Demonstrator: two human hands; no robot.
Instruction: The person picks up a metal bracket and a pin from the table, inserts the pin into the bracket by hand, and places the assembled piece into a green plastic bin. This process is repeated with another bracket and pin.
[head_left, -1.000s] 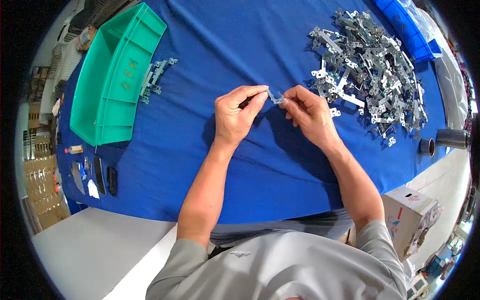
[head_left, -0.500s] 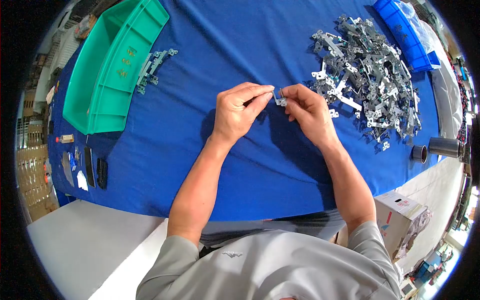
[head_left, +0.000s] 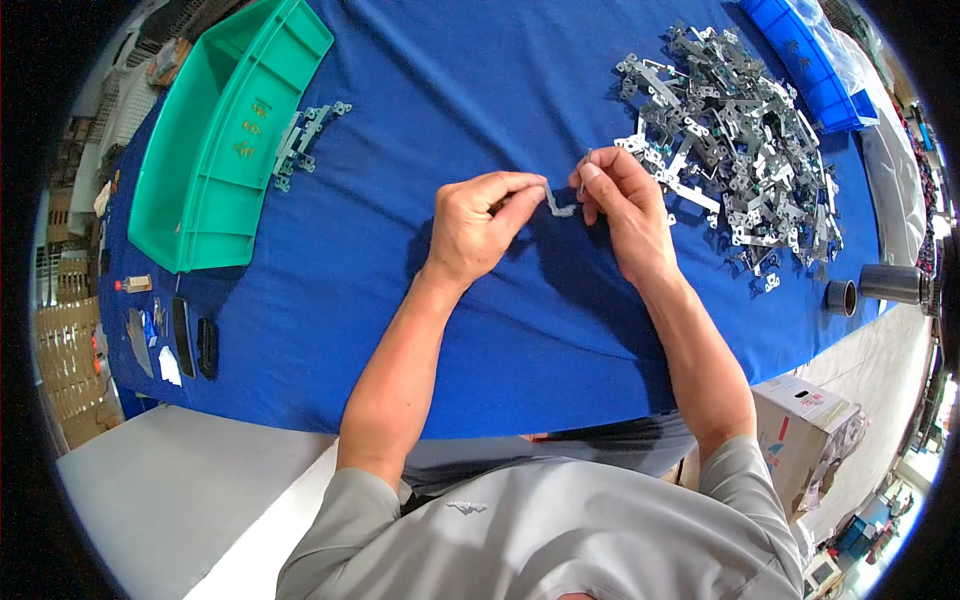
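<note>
Over the middle of the blue cloth, my left hand pinches one end of a small bent metal bracket between thumb and forefinger. The bracket's free end points toward my right hand, which is closed around a thin grey metal piece. Fingers hide most of that piece, so its exact kind does not show. A small gap separates the two parts. To the right lies a large heap of metal brackets. A few more brackets lie together on the left.
A green plastic bin stands tilted at the left, and a blue bin sits at the far right corner. Two metal cylinders rest near the right edge. Black tools and a small bottle lie at left.
My right hand has moved up and away from the bracket, now showing a thin piece in its fingers. My left hand stays almost in place with the bracket.
</note>
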